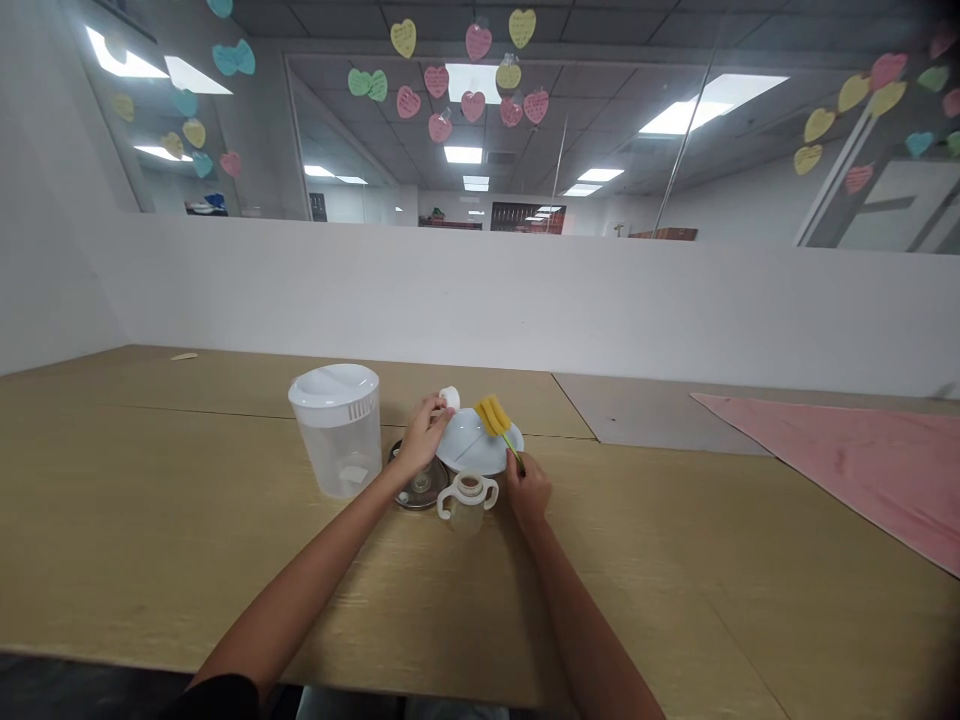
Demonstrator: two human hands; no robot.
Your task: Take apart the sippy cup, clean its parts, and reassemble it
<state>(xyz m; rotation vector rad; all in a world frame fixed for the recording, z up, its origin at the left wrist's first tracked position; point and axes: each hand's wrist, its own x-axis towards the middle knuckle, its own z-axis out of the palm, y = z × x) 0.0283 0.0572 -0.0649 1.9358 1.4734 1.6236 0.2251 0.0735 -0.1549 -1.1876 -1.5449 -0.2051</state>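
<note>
Between the fingertips of my left hand (426,432) is a small white cap (450,398). My right hand (529,488) grips the green handle of a brush with a yellow sponge head (493,415), which is raised over a white bowl (469,448). Nearer to me, a clear bottle with two white handles (468,508) stands upright, its top open, between my forearms. Partly hidden under my left hand and wrist lies a round glass lid with a dark rim (421,489).
A translucent bucket with a white lid (335,430) stands left of my left hand. A pink cloth (847,455) and a grey sheet (645,415) lie on the right of the brown table (187,520). A white wall (480,305) rises behind.
</note>
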